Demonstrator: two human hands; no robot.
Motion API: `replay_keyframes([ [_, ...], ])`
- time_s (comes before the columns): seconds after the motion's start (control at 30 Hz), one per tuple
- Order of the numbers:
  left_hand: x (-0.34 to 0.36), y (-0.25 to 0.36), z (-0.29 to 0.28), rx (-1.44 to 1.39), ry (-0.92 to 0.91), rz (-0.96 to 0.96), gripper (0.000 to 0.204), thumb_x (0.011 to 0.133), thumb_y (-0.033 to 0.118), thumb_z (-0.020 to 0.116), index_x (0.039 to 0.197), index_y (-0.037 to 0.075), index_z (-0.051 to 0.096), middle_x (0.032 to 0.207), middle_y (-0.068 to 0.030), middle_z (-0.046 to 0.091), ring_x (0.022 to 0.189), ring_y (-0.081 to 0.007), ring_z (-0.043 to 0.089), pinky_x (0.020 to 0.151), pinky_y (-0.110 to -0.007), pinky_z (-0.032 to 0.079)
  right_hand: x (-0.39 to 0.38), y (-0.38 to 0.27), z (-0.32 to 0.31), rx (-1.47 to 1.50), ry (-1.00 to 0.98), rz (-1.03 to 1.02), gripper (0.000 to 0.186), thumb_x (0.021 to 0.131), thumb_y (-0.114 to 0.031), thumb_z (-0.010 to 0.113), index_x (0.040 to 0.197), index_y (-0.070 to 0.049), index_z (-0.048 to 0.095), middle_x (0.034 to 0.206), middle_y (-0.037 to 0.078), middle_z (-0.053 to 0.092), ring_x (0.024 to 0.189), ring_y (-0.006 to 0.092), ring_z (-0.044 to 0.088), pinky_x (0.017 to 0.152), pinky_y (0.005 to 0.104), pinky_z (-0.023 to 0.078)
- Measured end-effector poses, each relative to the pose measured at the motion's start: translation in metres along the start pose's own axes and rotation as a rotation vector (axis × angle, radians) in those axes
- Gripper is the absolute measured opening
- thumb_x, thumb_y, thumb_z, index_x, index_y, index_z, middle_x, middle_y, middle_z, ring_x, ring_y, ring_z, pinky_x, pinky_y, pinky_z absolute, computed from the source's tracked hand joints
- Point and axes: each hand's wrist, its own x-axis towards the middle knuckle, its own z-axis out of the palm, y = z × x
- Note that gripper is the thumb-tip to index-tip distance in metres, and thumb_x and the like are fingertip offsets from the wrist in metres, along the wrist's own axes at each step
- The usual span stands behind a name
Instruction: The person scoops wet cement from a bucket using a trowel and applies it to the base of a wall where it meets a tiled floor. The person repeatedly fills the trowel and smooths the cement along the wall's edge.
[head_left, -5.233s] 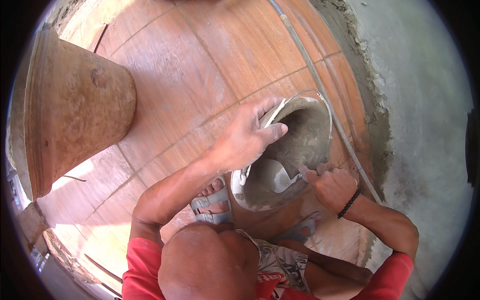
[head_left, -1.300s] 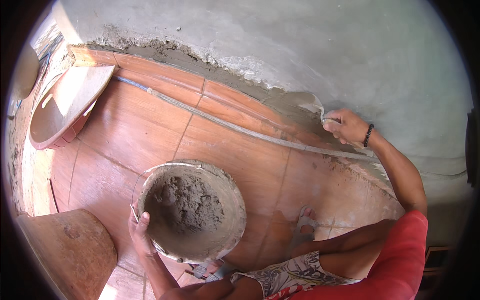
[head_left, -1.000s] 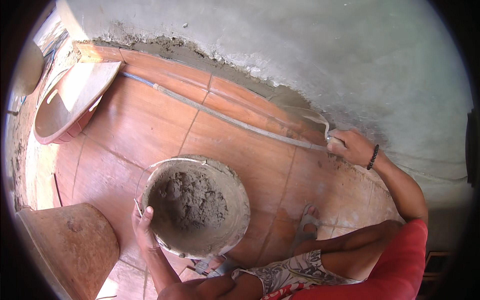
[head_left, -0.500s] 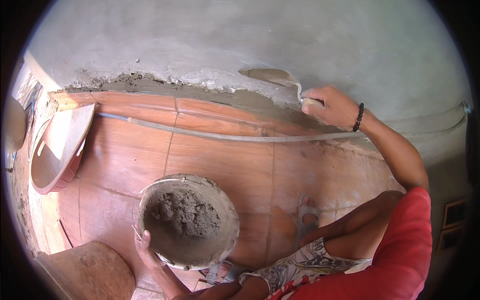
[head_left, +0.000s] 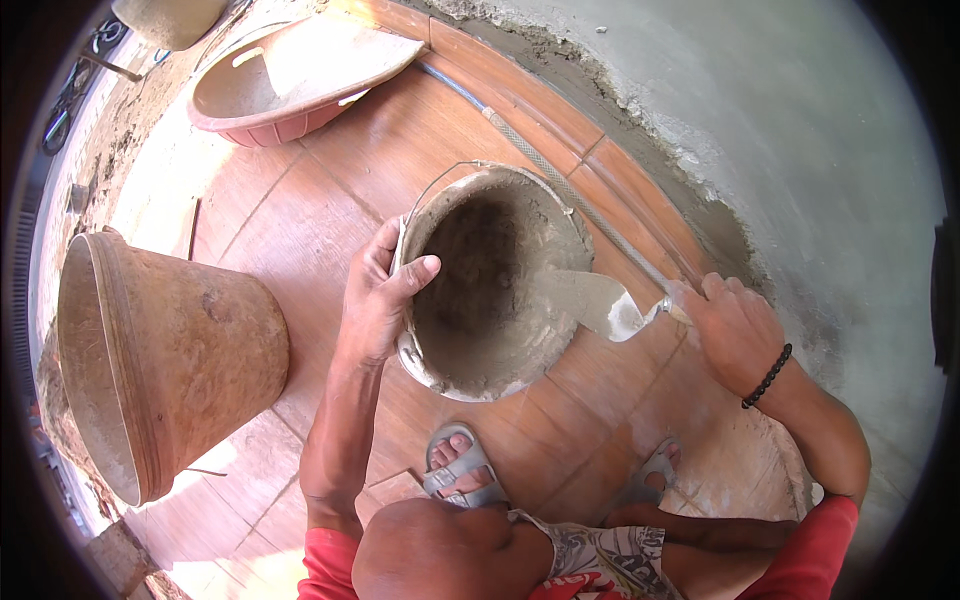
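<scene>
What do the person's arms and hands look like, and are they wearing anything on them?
Both the left hand and the right hand are bare, with no gloves. A bracelet of round black beads circles the right wrist, and nothing is worn on the left wrist. Both forearms are uncovered, and above them are plain red sleeves.

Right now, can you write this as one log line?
left hand: gripping bucket | right hand: holding trowel over bucket's right edge | nearby: hose, pinkish basin
</scene>
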Motion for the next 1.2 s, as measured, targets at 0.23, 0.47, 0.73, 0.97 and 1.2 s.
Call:
replay_keyframes([
  [0.23,-0.003,-0.003,0.006,0.120,-0.091,0.001,0.047,0.088,0.009,0.068,0.131,-0.003,0.052,0.117,-0.0071,0.062,0.108,-0.0139,0.057,0.097,-0.029,0.043,0.069,-0.025,-0.003,-0.132,0.110,-0.119,0.033,0.088,-0.007,0.051,0.120,-0.005,0.059,0.082,0.017,0.062,0.078,0.0328,0.064,0.067,0.0428,0.051],
  [0.47,-0.002,0.000,0.015,0.316,-0.148,0.037,0.043,0.089,0.014,0.069,0.127,-0.003,0.056,0.113,-0.0062,0.062,0.106,-0.0131,0.056,0.096,-0.030,0.044,0.107,-0.041,0.030,-0.127,0.188,-0.206,0.037,0.088,-0.011,0.055,0.124,-0.004,0.057,0.088,0.017,0.064,0.081,0.0308,0.068,0.069,0.0410,0.054],
  [0.73,0.000,-0.008,0.011,0.110,-0.066,0.035,0.041,0.091,0.012,0.066,0.127,-0.004,0.054,0.114,-0.0080,0.063,0.106,-0.0138,0.057,0.094,-0.030,0.045,0.107,-0.053,0.058,-0.054,0.118,-0.281,0.039,0.086,-0.009,0.056,0.125,-0.002,0.057,0.088,0.019,0.064,0.074,0.0319,0.069,0.063,0.0397,0.055],
  [0.97,-0.004,-0.014,0.009,0.029,0.048,0.093,0.044,0.091,0.012,0.065,0.129,-0.005,0.050,0.118,-0.0098,0.062,0.107,-0.0148,0.058,0.095,-0.030,0.046,0.088,-0.063,0.082,0.205,0.030,-0.244,0.044,0.081,-0.009,0.062,0.124,-0.003,0.057,0.077,0.023,0.065,0.073,0.0356,0.068,0.064,0.0445,0.055],
  [1.2,-0.010,-0.017,0.002,-0.049,0.162,0.122,0.046,0.091,0.015,0.067,0.129,-0.005,0.049,0.120,-0.0100,0.061,0.110,-0.0156,0.057,0.097,-0.030,0.044,0.063,-0.070,0.108,0.716,-0.003,-0.218,0.041,0.079,-0.010,0.062,0.119,0.000,0.059,0.088,0.025,0.067,0.082,0.0426,0.065,0.073,0.0484,0.053],
])
